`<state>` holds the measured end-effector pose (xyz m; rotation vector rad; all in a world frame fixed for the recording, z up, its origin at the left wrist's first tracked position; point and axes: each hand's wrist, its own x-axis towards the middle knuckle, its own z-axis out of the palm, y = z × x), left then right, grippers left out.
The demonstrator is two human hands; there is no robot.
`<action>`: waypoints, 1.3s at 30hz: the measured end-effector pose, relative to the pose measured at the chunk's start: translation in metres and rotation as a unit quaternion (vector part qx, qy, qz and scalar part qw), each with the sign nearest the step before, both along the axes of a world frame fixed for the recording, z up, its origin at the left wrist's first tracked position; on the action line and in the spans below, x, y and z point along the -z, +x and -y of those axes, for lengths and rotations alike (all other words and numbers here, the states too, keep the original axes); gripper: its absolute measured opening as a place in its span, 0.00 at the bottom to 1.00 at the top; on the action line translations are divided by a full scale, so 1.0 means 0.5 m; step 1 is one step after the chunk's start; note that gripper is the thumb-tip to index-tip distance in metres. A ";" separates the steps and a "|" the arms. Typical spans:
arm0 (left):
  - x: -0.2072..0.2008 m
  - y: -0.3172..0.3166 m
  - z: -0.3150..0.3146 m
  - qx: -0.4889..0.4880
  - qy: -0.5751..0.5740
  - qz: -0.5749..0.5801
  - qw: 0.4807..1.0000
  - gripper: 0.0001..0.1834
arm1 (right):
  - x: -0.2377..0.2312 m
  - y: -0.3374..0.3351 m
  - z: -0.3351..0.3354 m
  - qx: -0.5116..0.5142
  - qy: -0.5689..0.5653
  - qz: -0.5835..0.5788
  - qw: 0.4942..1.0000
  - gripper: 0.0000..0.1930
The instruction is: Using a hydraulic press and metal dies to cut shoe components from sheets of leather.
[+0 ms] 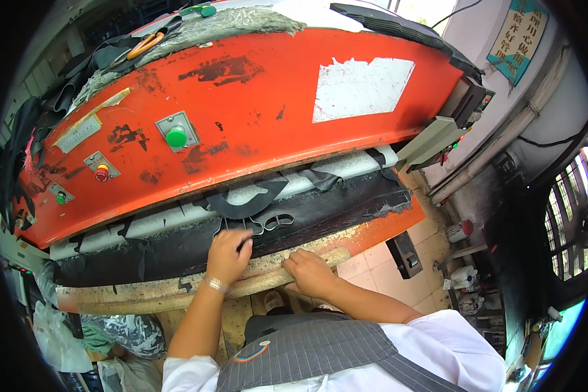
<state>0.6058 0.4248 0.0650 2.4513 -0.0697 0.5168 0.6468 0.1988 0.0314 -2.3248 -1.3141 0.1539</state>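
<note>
Left of hands, plastic bags (contents unclear)

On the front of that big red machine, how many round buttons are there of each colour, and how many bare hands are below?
Green buttons: 2
Red button: 1
Bare hands: 2
Total: 5

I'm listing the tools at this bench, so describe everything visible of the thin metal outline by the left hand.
The metal outline looks like narrow, silvery-grey strip bent into wavy curves, with a rounded loop at its right end. It is open inside, lying on the black sheet in front of a curved dark piece. The left hand covers part; its grip is unclear.
</note>
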 end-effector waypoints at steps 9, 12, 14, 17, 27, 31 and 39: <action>0.034 0.135 -0.078 0.009 0.226 -0.059 0.972 0.19 | -0.022 0.015 0.011 -0.093 -0.048 -0.051 0.993 0.22; 0.043 0.107 -0.071 0.008 0.217 -0.024 0.976 0.15 | -0.042 0.056 0.030 -0.176 -0.063 -0.161 0.969 0.24; 0.039 0.088 -0.064 0.018 0.218 -0.022 0.976 0.12 | -0.063 0.115 0.047 -0.097 -0.012 -0.198 0.975 0.23; 0.030 0.049 -0.050 0.030 0.210 0.012 0.977 0.07 | -0.079 0.253 0.052 0.000 0.063 0.026 0.998 0.27; -0.053 -0.100 0.275 0.165 -0.416 -0.306 0.840 0.11 | 0.011 0.377 0.045 0.048 -0.003 0.161 0.986 0.26; -0.042 -0.061 0.266 0.032 -0.791 -0.109 0.601 0.23 | -0.014 0.388 0.098 0.023 0.102 0.157 0.982 0.20; -0.012 -0.005 0.329 0.035 -0.850 -0.055 0.522 0.06 | -0.122 0.234 0.256 0.045 0.327 -0.005 0.944 0.21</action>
